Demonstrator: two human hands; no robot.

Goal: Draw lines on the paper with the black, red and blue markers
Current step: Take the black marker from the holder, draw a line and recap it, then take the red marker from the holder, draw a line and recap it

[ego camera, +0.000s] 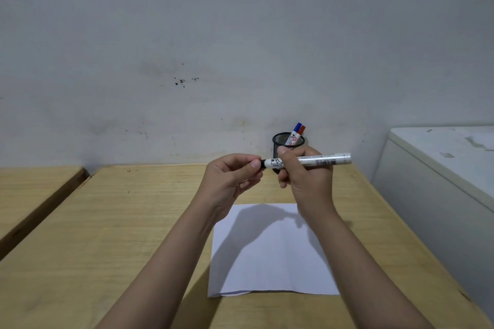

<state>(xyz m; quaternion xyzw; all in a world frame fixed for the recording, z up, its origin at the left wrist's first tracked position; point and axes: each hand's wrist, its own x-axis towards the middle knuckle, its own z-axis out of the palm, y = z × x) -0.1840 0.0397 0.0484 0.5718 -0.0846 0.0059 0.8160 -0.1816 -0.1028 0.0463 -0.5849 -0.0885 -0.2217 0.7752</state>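
Paper (270,251) lies on a wooden table (107,222) against a stained wall (187,61); both hands grip the black marker (320,160).

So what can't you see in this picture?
- Black marker's cap end: head view, covered by the left hand.
- Red marker and blue marker: lower halves hidden inside the mesh cup.
- Marker label print: too small.
- Paper's top right corner: behind the right hand.

White paper (270,251), black mesh cup (280,141), blue-capped marker (296,128), red-capped marker (302,130).
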